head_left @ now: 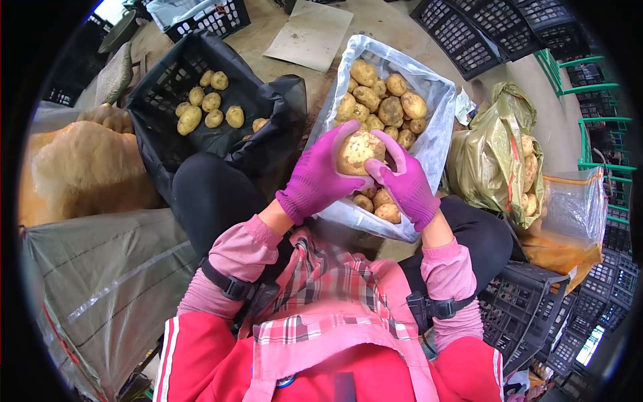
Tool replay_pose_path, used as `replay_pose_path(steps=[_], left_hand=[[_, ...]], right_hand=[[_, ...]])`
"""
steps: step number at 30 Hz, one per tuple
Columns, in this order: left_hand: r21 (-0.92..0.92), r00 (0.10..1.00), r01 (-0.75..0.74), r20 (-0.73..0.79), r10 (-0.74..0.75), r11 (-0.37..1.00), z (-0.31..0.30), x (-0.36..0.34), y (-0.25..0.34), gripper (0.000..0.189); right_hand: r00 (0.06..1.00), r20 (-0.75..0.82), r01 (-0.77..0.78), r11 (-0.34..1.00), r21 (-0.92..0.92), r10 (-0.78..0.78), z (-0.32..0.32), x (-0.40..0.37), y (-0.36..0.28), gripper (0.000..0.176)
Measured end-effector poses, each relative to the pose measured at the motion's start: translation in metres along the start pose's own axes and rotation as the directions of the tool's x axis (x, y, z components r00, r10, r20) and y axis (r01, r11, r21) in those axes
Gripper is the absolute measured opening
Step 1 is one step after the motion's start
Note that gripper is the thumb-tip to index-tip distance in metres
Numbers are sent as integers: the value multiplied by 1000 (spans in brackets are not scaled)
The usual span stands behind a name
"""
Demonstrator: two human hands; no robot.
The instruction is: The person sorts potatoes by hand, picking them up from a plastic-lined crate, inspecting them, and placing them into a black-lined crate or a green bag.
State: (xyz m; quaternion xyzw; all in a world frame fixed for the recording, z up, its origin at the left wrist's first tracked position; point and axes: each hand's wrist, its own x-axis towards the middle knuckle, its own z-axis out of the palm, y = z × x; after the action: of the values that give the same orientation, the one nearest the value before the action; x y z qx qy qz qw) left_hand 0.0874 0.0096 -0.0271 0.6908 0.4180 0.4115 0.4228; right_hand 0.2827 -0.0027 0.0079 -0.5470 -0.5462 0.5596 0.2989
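A large, pale potato [360, 153] with dark specks is held between both hands. On its left side, my left hand [323, 173], in a purple glove, wraps its fingers and thumb round it. My right hand [406, 181], gloved the same way, grips it from the right, the thumb pressed on its front. Both hands are over a crate lined with pale plastic [429, 77], which holds several potatoes [392, 110], some with dirt on the skin. The hands and the held potato hide part of the crate's contents.
To the left stands a black-lined crate [151, 144] with several smaller potatoes [211, 102]. A greenish bag of potatoes [485, 154] is at the right. Stacked black crates [462, 33] stand at the upper right. A flat board [309, 35] lies on the floor ahead.
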Motion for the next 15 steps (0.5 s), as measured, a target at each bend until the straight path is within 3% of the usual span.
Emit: replay_pose_path(steps=[3,4,7,9,10,12,15], left_hand=[[-247,995,94,49,-84,964,-1,5,-1,89],[-243,995,92,60,-80,966,-2,5,-4,89],[-171,998,39,51,-30,985,-2,7,-8,88],[-27,999,-54,-8,54,998,4,7,-5,87],[-40,997,-73,-27,72,997,6,8,-6,86],[-61,992,-113,-67,109,992,7,12,-10,84],[-107,998,-9,56,15,994,-1,10,-13,83]], right_hand=[[994,-48,97,993,-70,-101,3,0,2,54],[987,-66,142,984,-109,-150,4,-1,2,55],[994,-61,-71,946,315,95,3,0,-5,52],[995,-29,-66,862,503,93,5,1,-13,51],[996,-13,-63,805,590,87,7,1,-14,51],[998,-30,-33,886,463,52,2,1,-10,50],[997,-71,-7,963,269,27,4,1,-8,49]])
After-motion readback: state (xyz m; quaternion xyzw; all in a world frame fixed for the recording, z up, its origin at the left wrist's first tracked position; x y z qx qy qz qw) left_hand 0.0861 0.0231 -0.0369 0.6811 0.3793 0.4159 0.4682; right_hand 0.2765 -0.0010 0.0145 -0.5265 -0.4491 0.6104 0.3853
